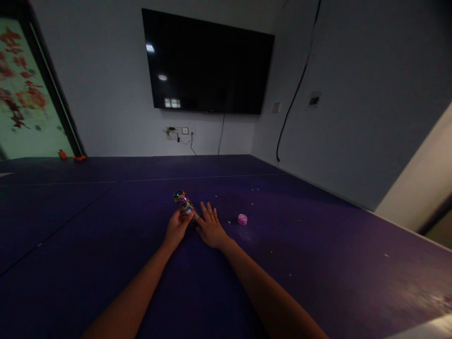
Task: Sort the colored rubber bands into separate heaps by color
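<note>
A slim, multicoloured shiny tube [185, 202] with a rounded dark cap lies tilted up and to the left on the purple surface [219, 292]. My left hand [177, 227] is closed round its lower part, the thumb on its near side. Close beside it, my right hand [212, 229] has its fingers stretched out and spread, palm down, with the thumb at the tube's lower end. Whether that thumb presses on the tube I cannot tell. Just right of my right hand sits a small pink ball-like piece [242, 219], touched by neither hand.
Small white scraps [252, 204] are scattered over the purple surface. At its far left edge lie orange objects [62, 154]. On the wall behind hangs a large dark television [212, 61], with sockets and cables [176, 133] below it. A black cable [296, 89] runs down the right wall.
</note>
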Motion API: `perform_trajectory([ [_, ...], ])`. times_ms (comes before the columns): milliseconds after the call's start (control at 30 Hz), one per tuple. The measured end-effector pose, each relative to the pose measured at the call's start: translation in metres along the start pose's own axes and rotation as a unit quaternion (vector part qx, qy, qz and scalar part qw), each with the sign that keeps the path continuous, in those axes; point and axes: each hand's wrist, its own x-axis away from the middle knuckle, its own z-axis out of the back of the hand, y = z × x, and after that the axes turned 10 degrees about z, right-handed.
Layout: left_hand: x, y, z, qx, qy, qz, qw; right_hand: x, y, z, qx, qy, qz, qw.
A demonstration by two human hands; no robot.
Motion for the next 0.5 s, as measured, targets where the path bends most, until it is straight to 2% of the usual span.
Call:
perform_trajectory([
  [267, 0.0019, 0.0023, -0.0007, 0.041, 0.022, 0.005, 0.999, -0.0014, 0.0044, -0.0037, 0.0, -0.046, -0.012, 0.999],
  [500, -0.0036, -0.0022, 0.0017, 0.07, 0.053, 0.005, 0.996, 0.0012, 0.0028, -0.0008, -0.029, -0.036, -0.017, 0.999],
])
